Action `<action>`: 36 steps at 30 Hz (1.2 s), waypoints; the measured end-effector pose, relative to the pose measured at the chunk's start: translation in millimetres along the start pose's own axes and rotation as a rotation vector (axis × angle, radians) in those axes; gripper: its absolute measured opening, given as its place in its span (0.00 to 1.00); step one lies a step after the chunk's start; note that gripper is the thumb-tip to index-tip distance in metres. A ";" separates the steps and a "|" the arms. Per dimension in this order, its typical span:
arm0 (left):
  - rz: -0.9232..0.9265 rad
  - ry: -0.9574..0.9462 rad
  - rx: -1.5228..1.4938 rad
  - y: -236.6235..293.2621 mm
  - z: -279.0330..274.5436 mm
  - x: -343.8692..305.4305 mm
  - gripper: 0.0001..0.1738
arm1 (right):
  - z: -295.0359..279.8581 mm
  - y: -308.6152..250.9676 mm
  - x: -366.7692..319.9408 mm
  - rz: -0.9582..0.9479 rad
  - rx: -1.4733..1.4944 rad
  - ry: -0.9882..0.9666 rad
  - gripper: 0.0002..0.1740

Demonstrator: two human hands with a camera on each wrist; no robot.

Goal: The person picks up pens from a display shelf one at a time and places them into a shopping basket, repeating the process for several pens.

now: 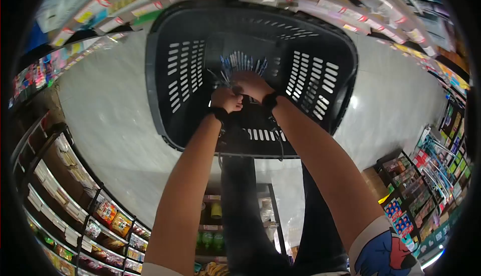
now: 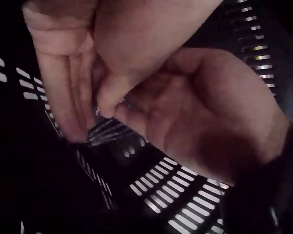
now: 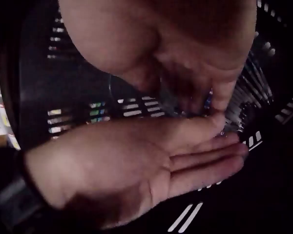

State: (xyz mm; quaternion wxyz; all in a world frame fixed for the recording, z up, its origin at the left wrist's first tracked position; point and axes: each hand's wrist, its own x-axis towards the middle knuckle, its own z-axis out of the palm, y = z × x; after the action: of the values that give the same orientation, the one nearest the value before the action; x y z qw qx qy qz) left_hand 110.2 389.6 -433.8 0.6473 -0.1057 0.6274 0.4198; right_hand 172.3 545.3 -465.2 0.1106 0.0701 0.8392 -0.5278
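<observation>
Several slim pens [image 1: 239,59], some with blue parts, fan out inside a black shopping basket [image 1: 173,25]. My right hand [image 1: 251,84] reaches in over their near ends, its fingers curled round them. A bit of blue shows between its fingers in the right wrist view. Right beside it, my left hand [image 1: 226,99] pinches at the near ends of the pens with thumb and forefinger. Its other fingers [image 3: 205,180] stretch out almost straight. The fingertips of both hands meet in the left wrist view, where the pens [image 2: 110,130] show just past them. Most of what lies between the fingers is hidden.
Slotted basket walls [image 1: 315,78] surround both hands. Store shelves with price labels [image 1: 345,13] curve along the far side. Racks of packaged goods [image 1: 112,216] stand at the lower left, and more racks [image 1: 408,191] at the right. The pale tiled floor [image 1: 107,100] surrounds the basket.
</observation>
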 end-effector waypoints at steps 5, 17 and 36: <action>-0.045 0.148 0.885 17.0 -33.1 50.3 0.16 | 58.7 27.4 28.5 0.278 0.144 -0.203 0.12; 0.297 -0.230 1.169 -30.4 -78.5 74.2 0.19 | 49.2 8.1 -18.2 0.751 0.746 -0.190 0.24; 0.633 0.079 0.251 201.9 309.2 -467.3 0.11 | -473.4 -459.7 -385.2 0.181 0.112 0.498 0.19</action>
State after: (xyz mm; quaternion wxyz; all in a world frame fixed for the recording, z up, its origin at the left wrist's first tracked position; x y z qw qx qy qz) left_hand 262.6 529.0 124.8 0.4682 0.1585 0.7005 0.5148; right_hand 383.6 772.5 233.0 -0.0564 0.2786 0.8003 -0.5280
